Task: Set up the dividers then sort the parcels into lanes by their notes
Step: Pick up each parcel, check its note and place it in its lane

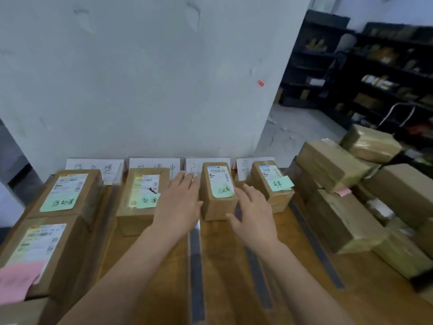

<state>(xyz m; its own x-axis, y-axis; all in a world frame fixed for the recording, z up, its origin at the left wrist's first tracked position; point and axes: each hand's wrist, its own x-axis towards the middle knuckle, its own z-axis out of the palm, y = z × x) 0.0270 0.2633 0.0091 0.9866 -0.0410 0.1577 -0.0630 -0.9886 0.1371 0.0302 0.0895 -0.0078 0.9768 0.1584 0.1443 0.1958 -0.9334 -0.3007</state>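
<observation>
Both hands are loose, fingers spread, holding nothing. The left hand (179, 202) sits at the left edge of the small parcel (219, 191) and the right hand (254, 214) at its right edge, maybe brushing it, hard to say. The parcel stands far back between the left divider (195, 266) and right divider (257, 277), with bare table (225, 254) in front of it. The parcel pile (339, 219) crowds the right side.

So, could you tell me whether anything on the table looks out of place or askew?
The pink note on the nearest left-lane parcel hangs well off its front corner, and it is the only pink one among the lanes' green notes. The unsorted parcels on the right are heaped at uneven angles.
</observation>
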